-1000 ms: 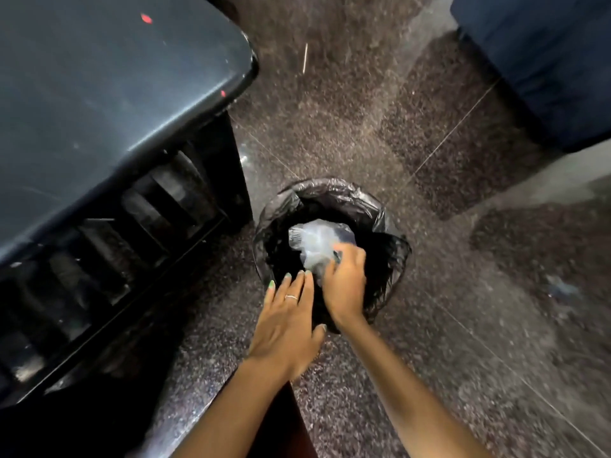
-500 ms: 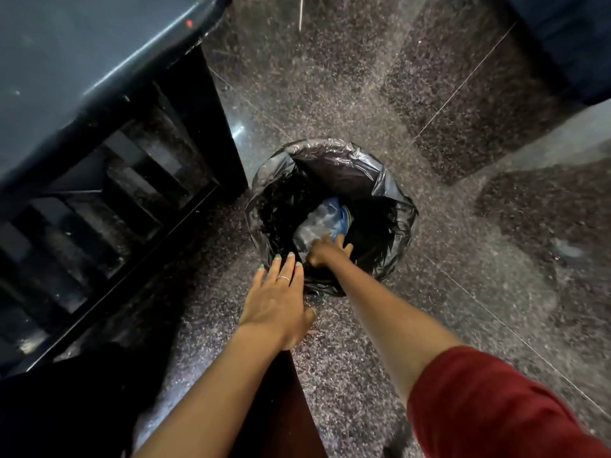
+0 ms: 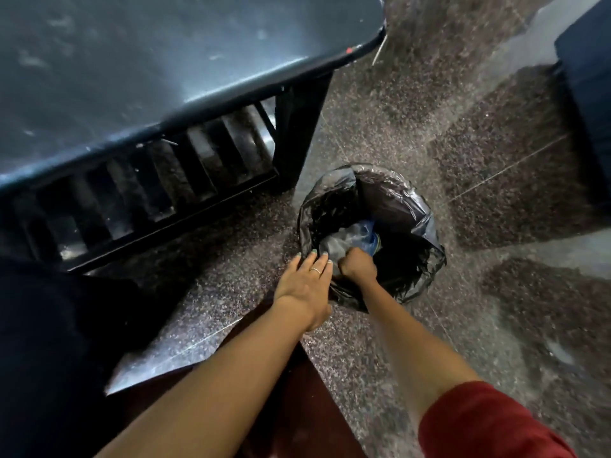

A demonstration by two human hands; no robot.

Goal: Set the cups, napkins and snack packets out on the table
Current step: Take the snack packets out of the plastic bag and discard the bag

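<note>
The bin (image 3: 401, 206) mouth was largely blocked by crumpled plastic (image 3: 347, 239) and both hands. Its left side was hemmed by the table (image 3: 165, 77) leg; open floor (image 3: 496, 325) was left on its right.

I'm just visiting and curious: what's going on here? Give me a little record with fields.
Place: speckled floor beside a dark table
Bin: lined with a black bag, standing on the floor near the table leg
Inside bin: crumpled clear plastic with a bit of blue
Right hand: fist down in the bin, pressing on the plastic; grip unclear
Left hand: fingers straight, resting on the bin's near rim
Cups, napkins, snacks: none in sight
</note>
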